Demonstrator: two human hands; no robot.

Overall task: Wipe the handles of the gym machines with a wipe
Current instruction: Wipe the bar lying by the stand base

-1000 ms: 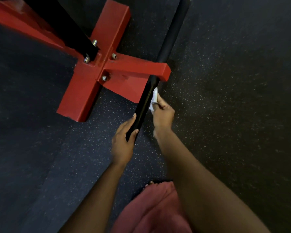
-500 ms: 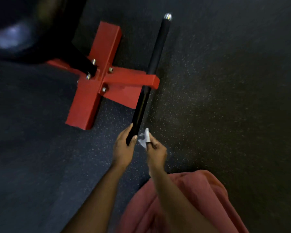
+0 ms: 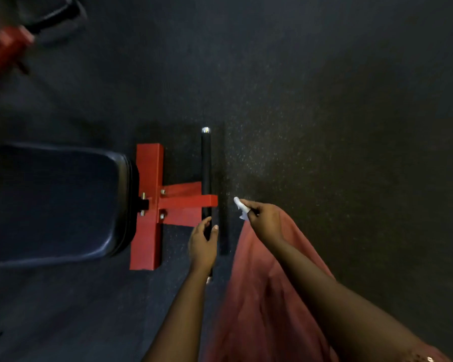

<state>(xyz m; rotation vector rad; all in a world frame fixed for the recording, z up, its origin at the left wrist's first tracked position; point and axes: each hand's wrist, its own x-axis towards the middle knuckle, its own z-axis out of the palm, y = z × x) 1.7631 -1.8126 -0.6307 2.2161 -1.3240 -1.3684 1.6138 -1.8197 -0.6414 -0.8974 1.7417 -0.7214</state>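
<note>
Left hand wraps the near part of the black handle bar, fingers curled over it and thumb on the right side; firm hold by the look of it. Right hand is closed in a pinch on a small white wipe, bunched at the fingertips with a bit sticking out ahead; the wipe is off the bar, just to its right, level with the red bracket, not touching anything.

The bar runs straight away from the person through that bracket; chrome end cap at the far tip; matte black grip on the far half. The red frame sits on the speckled rubber floor; black seat pad to the left; reddish garment below the right arm; blurred red machine part top left, can't say what it is.

Judgement: between strokes, wipe lifted clear. To do the next stroke well:
- spread the wipe a little so more than a wad meets the bar;
- wrap it round the grip, not just along the top, so the underside gets covered;
- run the full length out to the chrome cap and rub the cap too;
- keep the left hand steadying;
- the stretch under the left hand needs a pass as well, so shift that grip at some point; can't tell from here which parts are already clean.
</note>
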